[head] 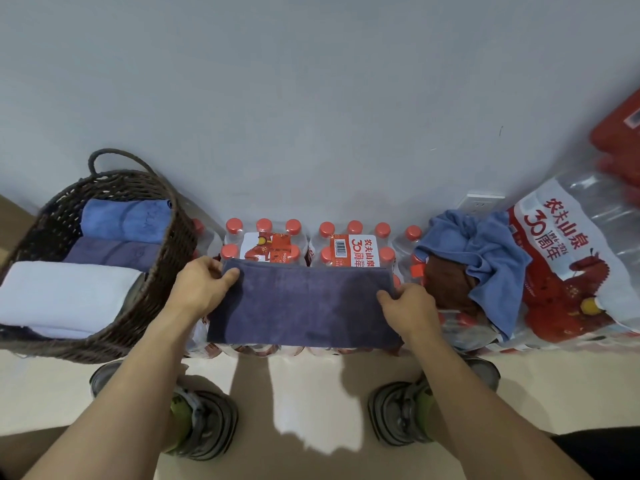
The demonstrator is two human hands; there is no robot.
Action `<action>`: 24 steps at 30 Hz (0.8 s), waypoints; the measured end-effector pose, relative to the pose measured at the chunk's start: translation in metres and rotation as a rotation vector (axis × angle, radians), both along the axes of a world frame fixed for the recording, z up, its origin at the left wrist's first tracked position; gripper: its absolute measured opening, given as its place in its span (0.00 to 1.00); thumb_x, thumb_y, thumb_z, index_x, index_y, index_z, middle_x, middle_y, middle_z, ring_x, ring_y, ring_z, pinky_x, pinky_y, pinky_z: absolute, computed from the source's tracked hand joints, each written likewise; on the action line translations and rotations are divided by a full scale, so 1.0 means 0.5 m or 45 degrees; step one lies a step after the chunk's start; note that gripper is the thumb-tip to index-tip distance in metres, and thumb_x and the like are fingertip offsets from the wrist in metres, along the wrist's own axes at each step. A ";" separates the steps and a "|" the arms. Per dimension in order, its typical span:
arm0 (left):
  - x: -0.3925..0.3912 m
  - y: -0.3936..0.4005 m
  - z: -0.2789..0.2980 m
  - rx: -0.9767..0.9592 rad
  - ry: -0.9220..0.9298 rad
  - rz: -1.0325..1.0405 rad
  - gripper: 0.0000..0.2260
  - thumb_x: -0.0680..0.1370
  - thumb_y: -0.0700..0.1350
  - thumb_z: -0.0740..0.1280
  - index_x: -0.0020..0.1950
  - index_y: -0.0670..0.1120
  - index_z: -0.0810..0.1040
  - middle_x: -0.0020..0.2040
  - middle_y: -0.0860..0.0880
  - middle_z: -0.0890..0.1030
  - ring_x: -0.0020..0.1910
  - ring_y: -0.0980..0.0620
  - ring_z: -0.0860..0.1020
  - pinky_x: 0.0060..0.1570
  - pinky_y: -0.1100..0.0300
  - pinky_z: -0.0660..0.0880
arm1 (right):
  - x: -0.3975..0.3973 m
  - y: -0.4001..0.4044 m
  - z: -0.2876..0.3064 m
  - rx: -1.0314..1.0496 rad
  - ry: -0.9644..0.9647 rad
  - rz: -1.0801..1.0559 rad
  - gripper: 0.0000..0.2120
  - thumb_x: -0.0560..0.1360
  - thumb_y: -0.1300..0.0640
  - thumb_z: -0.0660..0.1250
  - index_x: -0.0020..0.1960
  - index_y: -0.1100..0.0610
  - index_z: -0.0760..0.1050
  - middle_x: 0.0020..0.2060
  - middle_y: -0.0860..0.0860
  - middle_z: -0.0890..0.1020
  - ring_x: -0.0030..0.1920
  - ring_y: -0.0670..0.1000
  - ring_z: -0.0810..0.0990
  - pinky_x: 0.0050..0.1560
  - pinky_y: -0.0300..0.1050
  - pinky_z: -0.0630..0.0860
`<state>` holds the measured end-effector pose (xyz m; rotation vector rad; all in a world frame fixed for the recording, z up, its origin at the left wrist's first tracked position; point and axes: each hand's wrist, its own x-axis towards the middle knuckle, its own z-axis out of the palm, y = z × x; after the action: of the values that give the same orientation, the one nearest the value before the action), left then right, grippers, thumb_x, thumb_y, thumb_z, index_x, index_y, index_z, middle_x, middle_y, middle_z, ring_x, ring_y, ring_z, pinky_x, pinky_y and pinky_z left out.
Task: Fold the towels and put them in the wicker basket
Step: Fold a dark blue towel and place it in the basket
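A dark purple towel lies folded in a flat rectangle on top of packs of bottled water. My left hand pinches its far left corner, thumb on top. My right hand grips its right edge. The dark wicker basket stands to the left and holds three folded towels: a blue one at the back, a purple one in the middle, a white one in front. To the right, a crumpled blue towel lies over a brown towel.
Shrink-wrapped packs of red-capped water bottles line the grey wall and serve as the work surface. A larger pack stands at the right, with red packaging above it. My shoes stand on the pale floor below.
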<state>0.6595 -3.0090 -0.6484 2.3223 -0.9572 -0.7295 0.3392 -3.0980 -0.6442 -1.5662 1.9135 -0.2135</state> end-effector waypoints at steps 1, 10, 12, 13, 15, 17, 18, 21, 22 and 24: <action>0.004 -0.004 -0.001 -0.002 0.006 -0.020 0.09 0.77 0.49 0.70 0.42 0.46 0.75 0.38 0.48 0.80 0.40 0.46 0.79 0.40 0.54 0.74 | 0.002 -0.002 -0.001 -0.033 -0.018 -0.017 0.10 0.78 0.50 0.66 0.48 0.58 0.77 0.41 0.52 0.80 0.42 0.55 0.80 0.35 0.42 0.71; 0.000 -0.016 -0.031 -0.096 -0.044 0.078 0.08 0.78 0.48 0.68 0.40 0.48 0.74 0.34 0.50 0.79 0.35 0.55 0.76 0.37 0.59 0.68 | -0.003 -0.020 -0.008 -0.025 0.049 -0.013 0.09 0.79 0.52 0.66 0.48 0.58 0.76 0.39 0.51 0.78 0.38 0.51 0.75 0.33 0.41 0.65; 0.004 -0.023 -0.028 -0.058 -0.069 0.032 0.09 0.78 0.49 0.68 0.39 0.49 0.75 0.34 0.50 0.80 0.36 0.52 0.77 0.39 0.57 0.70 | -0.001 -0.017 -0.009 -0.053 0.063 -0.012 0.10 0.79 0.52 0.66 0.49 0.59 0.76 0.40 0.51 0.78 0.40 0.53 0.75 0.38 0.42 0.68; 0.005 -0.028 -0.025 -0.037 -0.093 0.008 0.09 0.78 0.49 0.68 0.39 0.48 0.75 0.34 0.49 0.80 0.37 0.51 0.78 0.40 0.57 0.71 | -0.002 -0.016 -0.009 -0.061 0.076 -0.015 0.10 0.78 0.51 0.66 0.50 0.59 0.76 0.41 0.51 0.78 0.41 0.54 0.76 0.39 0.43 0.69; 0.007 -0.035 -0.021 -0.009 -0.130 -0.023 0.09 0.78 0.50 0.68 0.40 0.47 0.76 0.35 0.49 0.81 0.39 0.47 0.79 0.42 0.55 0.74 | -0.007 -0.011 -0.011 -0.048 0.120 -0.012 0.14 0.78 0.48 0.67 0.50 0.60 0.76 0.42 0.53 0.80 0.44 0.57 0.79 0.41 0.44 0.71; 0.010 -0.036 -0.015 0.034 -0.176 -0.051 0.10 0.78 0.51 0.68 0.41 0.46 0.77 0.38 0.47 0.82 0.41 0.46 0.80 0.45 0.53 0.77 | -0.016 -0.007 -0.013 0.002 0.166 0.022 0.19 0.77 0.44 0.66 0.50 0.61 0.77 0.44 0.56 0.83 0.46 0.58 0.81 0.41 0.45 0.72; 0.010 -0.034 -0.012 0.055 -0.211 -0.059 0.10 0.78 0.52 0.67 0.43 0.47 0.76 0.40 0.47 0.82 0.42 0.45 0.80 0.46 0.52 0.77 | -0.019 -0.007 -0.015 0.022 0.168 0.036 0.21 0.77 0.42 0.66 0.50 0.61 0.78 0.45 0.56 0.83 0.47 0.59 0.81 0.41 0.44 0.72; 0.002 -0.022 -0.011 0.075 -0.327 0.010 0.14 0.78 0.56 0.64 0.51 0.45 0.72 0.43 0.44 0.80 0.42 0.42 0.79 0.45 0.49 0.78 | -0.021 -0.011 -0.012 0.053 0.113 0.060 0.19 0.74 0.42 0.69 0.45 0.60 0.77 0.43 0.55 0.83 0.44 0.57 0.80 0.40 0.44 0.71; -0.004 -0.014 -0.015 0.098 -0.347 0.028 0.16 0.78 0.57 0.64 0.53 0.43 0.72 0.44 0.43 0.80 0.43 0.40 0.79 0.46 0.48 0.78 | -0.019 -0.012 -0.010 0.045 0.094 0.077 0.18 0.74 0.43 0.71 0.44 0.59 0.76 0.42 0.55 0.83 0.44 0.57 0.80 0.40 0.44 0.72; -0.015 0.000 -0.029 0.208 -0.301 0.010 0.20 0.78 0.57 0.64 0.55 0.40 0.72 0.47 0.40 0.80 0.46 0.39 0.80 0.48 0.47 0.79 | -0.012 -0.012 -0.006 0.004 0.078 0.117 0.15 0.74 0.47 0.72 0.45 0.59 0.77 0.42 0.55 0.82 0.44 0.55 0.79 0.41 0.44 0.72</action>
<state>0.6521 -3.0088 -0.6628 2.5978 -1.0218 -0.5565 0.3329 -3.1041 -0.6472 -1.6713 1.8818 -0.1247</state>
